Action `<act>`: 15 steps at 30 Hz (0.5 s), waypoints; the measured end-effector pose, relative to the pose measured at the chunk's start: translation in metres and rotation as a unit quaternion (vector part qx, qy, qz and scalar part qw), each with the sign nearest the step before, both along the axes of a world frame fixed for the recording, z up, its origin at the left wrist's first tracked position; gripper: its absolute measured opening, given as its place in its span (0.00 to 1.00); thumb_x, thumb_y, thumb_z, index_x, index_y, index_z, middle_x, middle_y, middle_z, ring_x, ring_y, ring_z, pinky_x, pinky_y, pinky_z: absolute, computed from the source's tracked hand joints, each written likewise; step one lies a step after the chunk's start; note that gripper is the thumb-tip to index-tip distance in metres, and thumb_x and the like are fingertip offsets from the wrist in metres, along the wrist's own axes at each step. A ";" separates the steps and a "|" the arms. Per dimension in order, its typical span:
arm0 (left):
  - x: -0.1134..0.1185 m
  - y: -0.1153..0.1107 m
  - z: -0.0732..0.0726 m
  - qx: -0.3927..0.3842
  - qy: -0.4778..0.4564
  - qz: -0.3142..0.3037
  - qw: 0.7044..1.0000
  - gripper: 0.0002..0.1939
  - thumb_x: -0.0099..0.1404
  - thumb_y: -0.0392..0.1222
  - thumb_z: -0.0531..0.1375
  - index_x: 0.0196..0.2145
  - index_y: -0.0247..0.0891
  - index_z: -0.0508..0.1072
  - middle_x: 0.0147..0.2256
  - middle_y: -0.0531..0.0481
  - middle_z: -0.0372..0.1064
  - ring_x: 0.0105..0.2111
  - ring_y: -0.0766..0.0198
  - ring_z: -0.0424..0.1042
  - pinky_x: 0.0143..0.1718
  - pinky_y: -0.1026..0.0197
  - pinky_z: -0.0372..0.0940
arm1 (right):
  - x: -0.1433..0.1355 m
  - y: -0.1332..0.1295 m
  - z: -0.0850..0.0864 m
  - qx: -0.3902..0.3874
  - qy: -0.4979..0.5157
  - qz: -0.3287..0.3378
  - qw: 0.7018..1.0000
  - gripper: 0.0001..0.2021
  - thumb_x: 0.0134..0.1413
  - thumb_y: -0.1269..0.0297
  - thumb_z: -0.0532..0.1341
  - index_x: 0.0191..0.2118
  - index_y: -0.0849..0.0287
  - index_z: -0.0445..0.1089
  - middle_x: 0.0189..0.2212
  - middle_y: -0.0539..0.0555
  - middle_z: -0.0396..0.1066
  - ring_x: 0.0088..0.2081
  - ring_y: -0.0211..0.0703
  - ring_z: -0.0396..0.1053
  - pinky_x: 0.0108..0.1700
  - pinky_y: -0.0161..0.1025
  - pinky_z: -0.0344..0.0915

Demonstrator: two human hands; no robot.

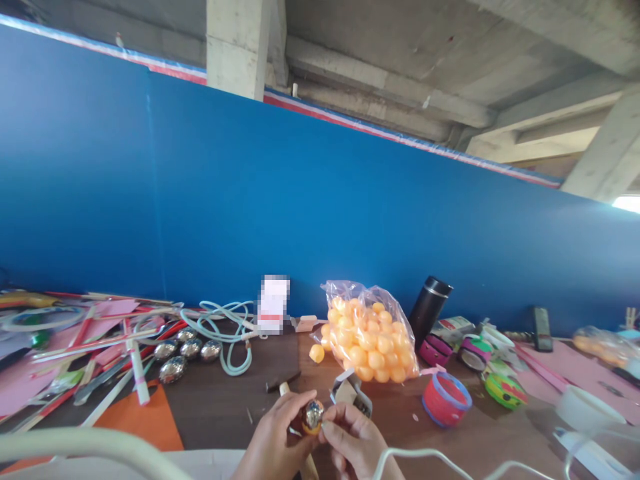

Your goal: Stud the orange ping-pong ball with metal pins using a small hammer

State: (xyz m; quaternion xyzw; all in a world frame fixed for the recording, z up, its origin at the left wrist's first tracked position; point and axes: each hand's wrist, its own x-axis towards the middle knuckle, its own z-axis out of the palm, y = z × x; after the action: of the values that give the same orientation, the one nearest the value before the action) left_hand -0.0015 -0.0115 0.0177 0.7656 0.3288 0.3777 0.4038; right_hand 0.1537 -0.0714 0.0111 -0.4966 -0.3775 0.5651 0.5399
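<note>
Near the bottom centre, my left hand [281, 435] is closed round a small shiny ball [313, 415], silver on top with orange at its lower edge. Thumb and fingers of my right hand [351, 437] are pinched together at the ball's right side; anything small between them is hidden. Just behind my hands lie a grey-white object [353, 395] and a dark-headed tool [281, 382]. A clear bag of orange balls [373, 340] stands farther back, with one loose orange ball [317, 353] to its left.
Several silver balls [191, 348] and a coiled pale blue cord [235, 360] lie left. A black bottle [431, 310], a red and blue tape roll [447, 399] and a white roll [589, 408] stand right. A white cable [430, 453] crosses the front.
</note>
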 end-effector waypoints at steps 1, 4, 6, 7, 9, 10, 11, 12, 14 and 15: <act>0.000 0.000 0.001 -0.002 0.003 -0.001 1.000 0.21 0.50 0.34 0.61 0.44 0.43 0.72 0.41 0.48 0.73 0.38 0.60 0.72 0.41 0.63 0.65 | 0.000 0.000 0.000 0.000 0.000 -0.001 1.000 0.19 0.38 0.50 0.65 0.29 0.60 0.62 0.21 0.44 0.69 0.09 0.21 0.52 0.11 0.26 0.42; 0.000 -0.001 0.005 -0.009 0.014 0.003 1.000 0.20 0.51 0.35 0.61 0.44 0.42 0.72 0.40 0.47 0.73 0.36 0.60 0.72 0.40 0.62 0.65 | 0.001 0.001 -0.003 0.000 -0.003 0.001 1.000 0.19 0.39 0.51 0.65 0.29 0.60 0.62 0.20 0.44 0.68 0.09 0.21 0.52 0.12 0.26 0.41; 0.000 -0.002 0.008 -0.014 0.022 0.004 1.000 0.20 0.51 0.36 0.62 0.44 0.41 0.72 0.40 0.47 0.74 0.35 0.59 0.72 0.39 0.62 0.66 | 0.003 0.001 -0.004 0.001 -0.004 0.013 1.000 0.18 0.41 0.51 0.64 0.29 0.60 0.61 0.17 0.42 0.66 0.08 0.22 0.52 0.12 0.26 0.41; -0.001 -0.002 0.009 -0.016 0.025 0.004 1.000 0.20 0.51 0.37 0.62 0.44 0.41 0.72 0.39 0.46 0.74 0.35 0.59 0.72 0.39 0.62 0.66 | 0.004 0.001 -0.005 0.000 -0.003 0.019 1.000 0.18 0.41 0.50 0.64 0.29 0.60 0.61 0.15 0.41 0.65 0.08 0.22 0.51 0.12 0.26 0.41; -0.001 -0.002 0.009 -0.018 0.024 0.002 1.000 0.20 0.51 0.40 0.62 0.44 0.42 0.72 0.39 0.47 0.74 0.34 0.59 0.72 0.38 0.62 0.66 | 0.005 0.002 -0.006 -0.003 -0.001 0.030 1.000 0.18 0.42 0.50 0.63 0.29 0.60 0.61 0.13 0.40 0.62 0.08 0.23 0.51 0.12 0.26 0.42; -0.001 -0.002 0.008 -0.019 0.022 0.000 1.000 0.20 0.51 0.42 0.63 0.44 0.42 0.72 0.39 0.47 0.74 0.34 0.59 0.72 0.38 0.62 0.66 | 0.006 0.002 -0.007 -0.004 0.001 0.035 0.999 0.18 0.42 0.50 0.63 0.29 0.59 0.61 0.12 0.40 0.62 0.08 0.23 0.51 0.12 0.26 0.42; -0.001 -0.002 0.008 -0.020 0.020 -0.001 1.000 0.20 0.51 0.43 0.63 0.44 0.42 0.72 0.39 0.47 0.74 0.34 0.60 0.72 0.37 0.62 0.66 | 0.006 0.002 -0.007 -0.004 0.003 0.038 0.999 0.18 0.42 0.50 0.64 0.29 0.59 0.61 0.12 0.40 0.62 0.08 0.23 0.51 0.12 0.26 0.42; -0.002 -0.002 0.007 -0.021 0.019 -0.001 1.000 0.21 0.51 0.45 0.63 0.44 0.42 0.72 0.39 0.47 0.74 0.34 0.60 0.72 0.37 0.63 0.66 | 0.006 0.002 -0.007 -0.003 0.005 0.039 0.999 0.18 0.42 0.50 0.64 0.28 0.59 0.61 0.12 0.40 0.62 0.08 0.23 0.51 0.12 0.26 0.42; -0.002 -0.001 0.006 -0.024 0.018 -0.003 1.000 0.21 0.51 0.45 0.63 0.45 0.42 0.71 0.39 0.47 0.74 0.34 0.60 0.72 0.37 0.63 0.66 | 0.006 0.002 -0.006 -0.005 0.013 0.041 0.999 0.18 0.41 0.50 0.64 0.28 0.59 0.61 0.12 0.40 0.61 0.08 0.23 0.50 0.12 0.26 0.42; -0.002 -0.001 0.005 -0.024 0.018 -0.005 1.000 0.21 0.51 0.45 0.63 0.45 0.42 0.71 0.39 0.47 0.74 0.34 0.60 0.72 0.37 0.63 0.66 | 0.006 0.002 -0.006 -0.006 0.019 0.040 0.999 0.18 0.41 0.51 0.64 0.28 0.59 0.61 0.12 0.40 0.62 0.08 0.22 0.50 0.13 0.26 0.42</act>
State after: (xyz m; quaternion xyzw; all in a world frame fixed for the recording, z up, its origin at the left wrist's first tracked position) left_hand -0.0033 -0.0121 0.0229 0.7638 0.3412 0.3539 0.4183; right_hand 0.1598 -0.0695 0.0047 -0.4737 -0.3833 0.5981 0.5205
